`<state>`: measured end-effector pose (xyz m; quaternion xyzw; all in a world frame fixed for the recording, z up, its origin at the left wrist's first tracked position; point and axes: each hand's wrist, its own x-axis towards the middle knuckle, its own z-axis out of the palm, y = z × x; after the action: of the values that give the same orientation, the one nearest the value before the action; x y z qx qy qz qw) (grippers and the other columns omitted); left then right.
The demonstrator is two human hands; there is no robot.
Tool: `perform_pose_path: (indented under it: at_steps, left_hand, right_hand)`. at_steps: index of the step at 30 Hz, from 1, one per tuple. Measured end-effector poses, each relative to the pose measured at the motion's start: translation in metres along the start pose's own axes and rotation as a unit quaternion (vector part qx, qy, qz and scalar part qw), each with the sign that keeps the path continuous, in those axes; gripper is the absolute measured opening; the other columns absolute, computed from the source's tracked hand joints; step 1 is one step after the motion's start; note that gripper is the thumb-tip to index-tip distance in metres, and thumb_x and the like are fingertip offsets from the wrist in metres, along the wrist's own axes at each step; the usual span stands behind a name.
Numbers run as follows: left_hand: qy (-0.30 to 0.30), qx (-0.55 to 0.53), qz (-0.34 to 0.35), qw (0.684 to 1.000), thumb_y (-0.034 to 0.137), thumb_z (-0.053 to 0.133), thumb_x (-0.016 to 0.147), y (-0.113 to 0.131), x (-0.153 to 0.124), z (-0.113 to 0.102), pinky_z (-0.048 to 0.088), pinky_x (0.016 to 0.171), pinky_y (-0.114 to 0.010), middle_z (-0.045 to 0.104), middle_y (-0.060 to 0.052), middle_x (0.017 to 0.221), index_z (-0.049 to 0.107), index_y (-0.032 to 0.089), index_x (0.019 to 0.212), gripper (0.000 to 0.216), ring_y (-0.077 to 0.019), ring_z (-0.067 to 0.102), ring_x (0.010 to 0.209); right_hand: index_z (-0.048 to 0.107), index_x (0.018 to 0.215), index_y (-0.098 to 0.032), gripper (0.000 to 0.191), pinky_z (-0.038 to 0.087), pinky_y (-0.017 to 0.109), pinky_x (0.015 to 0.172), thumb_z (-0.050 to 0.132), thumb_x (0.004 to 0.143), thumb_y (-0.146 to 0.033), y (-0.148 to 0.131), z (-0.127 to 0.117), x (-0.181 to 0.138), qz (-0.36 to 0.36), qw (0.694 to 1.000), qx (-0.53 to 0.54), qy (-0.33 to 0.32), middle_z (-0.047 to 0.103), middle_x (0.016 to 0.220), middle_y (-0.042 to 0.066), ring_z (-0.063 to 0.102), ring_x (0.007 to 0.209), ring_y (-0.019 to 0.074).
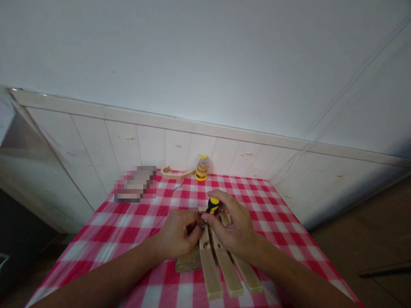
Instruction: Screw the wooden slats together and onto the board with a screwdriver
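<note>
My right hand (236, 224) is closed around a small yellow-and-black screwdriver (212, 206), its handle tilted upward and its tip pointing down at the wood. Close to that tip, the fingers of my left hand (177, 233) are pinched together; what they hold, if anything, is hidden. Beneath both hands lies a wooden piece with three slats (210, 269), their free ends fanning toward me. Dark holes show in the slats. A wooden block (188, 263) sits under the piece on the left, partly covered by my left hand.
A clear-topped bit set with a yellow base (201, 174) stands at the back by the wall. Beside it lies a curved wooden hook (175, 174). A thin metal item (177, 187) and a pixelated rectangular object (136, 184) rest on the red-and-white checkered tablecloth (154, 295).
</note>
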<state>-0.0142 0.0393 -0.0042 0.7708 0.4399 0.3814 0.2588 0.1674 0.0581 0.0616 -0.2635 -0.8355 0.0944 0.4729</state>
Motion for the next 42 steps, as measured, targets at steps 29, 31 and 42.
perform_pose_path:
  at_steps: [29, 31, 42]
  left_hand:
    - [0.007, -0.089, -0.094, 0.992, 0.023, 0.050, 0.087, 0.015, -0.008, -0.013, 0.047, 0.069, -0.028, 0.070, -0.005, 0.084, 0.064, 0.017, 0.094, 0.016, -0.0193, 0.064, 0.077]
    - [0.038, -0.096, -0.112, 0.988, 0.023, 0.049, 0.088, 0.022, -0.011, -0.012, 0.046, 0.068, -0.028, 0.069, -0.005, 0.084, 0.064, 0.017, 0.092, 0.017, -0.0194, 0.064, 0.076]
    - [0.023, 0.006, -0.033, 0.999, 0.012, 0.052, 0.081, 0.045, -0.027, 0.001, 0.043, 0.073, -0.029, 0.063, -0.003, 0.085, 0.062, 0.020, 0.089, 0.015, -0.0194, 0.059, 0.081]
  right_hand:
    - [0.053, 0.126, -0.027, 0.047, 0.056, 0.026, 0.067, 0.072, 0.083, -0.023, -0.013, -0.032, 0.015, 0.200, 0.950, 0.201, 0.127, 0.066, 0.087, -0.002, 0.067, 0.073, 0.0148]
    - [0.056, 0.125, -0.028, 0.043, 0.057, 0.027, 0.068, 0.070, 0.085, -0.021, -0.022, -0.029, 0.001, 0.187, 0.959, 0.172, 0.129, 0.069, 0.091, 0.000, 0.069, 0.077, 0.0158]
    - [0.062, 0.125, -0.029, 0.043, 0.061, 0.031, 0.079, 0.071, 0.084, -0.018, -0.018, -0.011, -0.020, 0.149, 0.973, 0.160, 0.072, 0.075, 0.099, 0.002, 0.074, 0.084, 0.0183]
